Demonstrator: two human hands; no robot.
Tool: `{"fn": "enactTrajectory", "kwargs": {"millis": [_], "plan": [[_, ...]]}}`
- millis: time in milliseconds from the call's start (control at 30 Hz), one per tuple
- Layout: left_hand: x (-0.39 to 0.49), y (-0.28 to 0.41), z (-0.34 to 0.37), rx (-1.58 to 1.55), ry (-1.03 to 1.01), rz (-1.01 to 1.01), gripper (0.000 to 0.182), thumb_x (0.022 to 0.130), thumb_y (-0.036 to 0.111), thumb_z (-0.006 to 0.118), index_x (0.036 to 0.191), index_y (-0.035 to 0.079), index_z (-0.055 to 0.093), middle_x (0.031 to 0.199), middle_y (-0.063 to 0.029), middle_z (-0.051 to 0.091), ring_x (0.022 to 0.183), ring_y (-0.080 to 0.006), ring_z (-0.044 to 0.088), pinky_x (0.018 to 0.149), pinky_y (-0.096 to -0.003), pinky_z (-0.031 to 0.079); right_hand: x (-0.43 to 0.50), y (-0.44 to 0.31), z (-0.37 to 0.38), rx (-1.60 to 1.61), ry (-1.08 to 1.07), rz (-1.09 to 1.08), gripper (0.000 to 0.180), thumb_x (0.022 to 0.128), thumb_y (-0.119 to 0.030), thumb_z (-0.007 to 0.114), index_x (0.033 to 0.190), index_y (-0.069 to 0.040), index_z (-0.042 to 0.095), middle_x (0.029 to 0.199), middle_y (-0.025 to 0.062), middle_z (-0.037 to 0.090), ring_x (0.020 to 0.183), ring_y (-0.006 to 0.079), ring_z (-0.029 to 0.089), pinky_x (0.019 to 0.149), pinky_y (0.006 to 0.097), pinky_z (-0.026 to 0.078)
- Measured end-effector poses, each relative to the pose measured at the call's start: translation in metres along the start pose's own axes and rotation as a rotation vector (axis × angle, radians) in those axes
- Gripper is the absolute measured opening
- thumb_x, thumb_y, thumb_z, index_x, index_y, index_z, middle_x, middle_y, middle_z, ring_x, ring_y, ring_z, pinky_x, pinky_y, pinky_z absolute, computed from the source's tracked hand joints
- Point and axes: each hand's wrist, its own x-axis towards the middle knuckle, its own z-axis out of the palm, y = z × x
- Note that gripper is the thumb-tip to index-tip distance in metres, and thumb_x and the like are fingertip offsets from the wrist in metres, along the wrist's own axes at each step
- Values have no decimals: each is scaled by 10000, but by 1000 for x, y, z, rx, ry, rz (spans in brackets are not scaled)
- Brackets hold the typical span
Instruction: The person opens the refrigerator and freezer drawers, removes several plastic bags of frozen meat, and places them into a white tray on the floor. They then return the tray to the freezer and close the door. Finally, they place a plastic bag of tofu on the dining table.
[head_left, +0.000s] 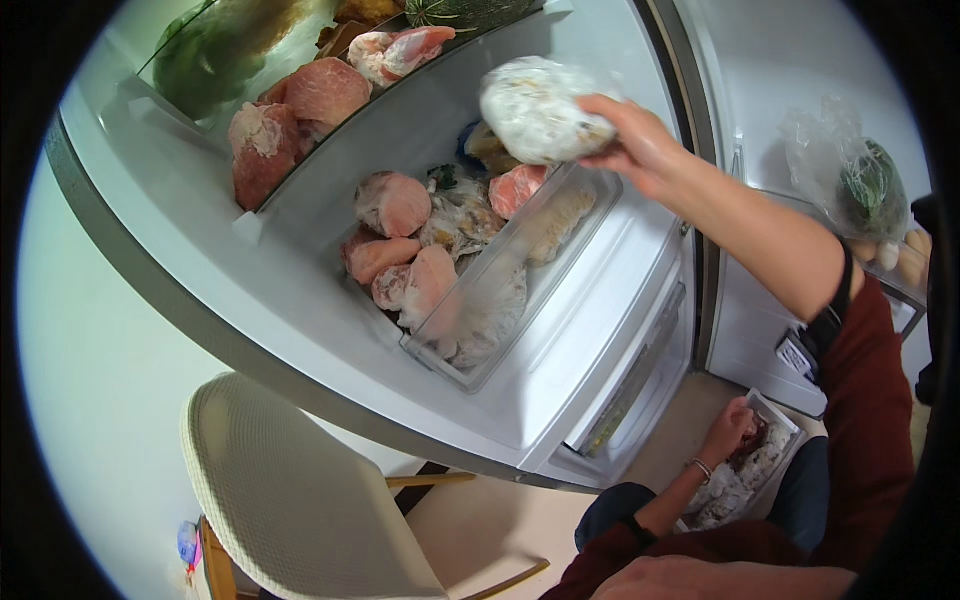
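Note:
In my right hand (637, 139) is a bulky white bundle (544, 112) wrapped in clear plastic, slightly blurred, held above the open fridge compartment. Beneath it a clear-fronted drawer (480, 300) holds several plastic-wrapped pieces of pink meat (394, 202) and other bagged food (461, 217). Low down, my left hand (729, 433), with a bracelet at the wrist, is at a white bin (787, 439) between my knees. Its curled fingers are beside dark red meat (754, 442); whether they grip it is unclear. Frosty white bags (720, 495) fill much of the bin.
Unwrapped raw meat (322, 97) and a dark green squash (469, 11) lie on the shelf above. The open fridge door (750, 300) at right carries bagged green produce (870, 187) and eggs (889, 255). A cream chair (292, 495) stands at lower left. Below is another drawer (630, 375).

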Motion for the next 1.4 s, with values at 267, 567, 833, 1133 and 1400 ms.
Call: {"fn": "enactTrajectory", "kwargs": {"millis": [267, 567, 833, 1133, 1400], "plan": [[-9, 26, 13, 303, 89, 401, 353, 903, 239, 532, 1193, 50, 462, 875, -56, 571, 759, -123, 559, 667, -262, 465, 117, 39, 72, -555, 53, -147, 733, 736, -303, 657, 1332, -38, 323, 1108, 166, 547, 937, 257, 589, 625, 360, 535], [-31, 70, 2, 422, 33, 136, 485, 812, 137, 557, 1260, 13, 417, 1134, -157, 553, 1036, -229, 552, 878, -323, 432, 136, 71, 67, -1408, -409, -638, 533, 785, -378, 607, 1195, -46, 536, 1271, 155, 470, 1135, 346, 468, 950, 379, 383], [-22, 44, 1, 619, 107, 388, 363, 872, 275, 547, 1144, 43, 488, 934, -123, 590, 851, -251, 586, 763, -326, 464, 133, 57, 34, -1157, -454, -194, 404, 859, -243, 542, 1228, -79, 515, 1298, 132, 465, 1169, 306, 450, 944, 351, 391], [-18, 20, -11, 588, 79, 185, 292, 885, 263, 520, 1090, 55, 513, 894, -85, 584, 853, -192, 554, 781, -331, 442, -109, 67, -83, -479, -443, -286, 216, 916, -164, 445, 1018, -61, 605, 843, 28, 622, 747, 75, 561, 672, 233, 460], [-11, 3, -53, 855, 202, 25, 253, 879, 211, 460, 1024, 26, 553, 991, -180, 590, 924, -356, 559, 779, -414, 448, -308, 169, -355, -1399, -503, 795, 229, 834, -190, 525, 977, -25, 596, 774, 122, 623, 720, 235, 616, 633, 366, 488]]}}
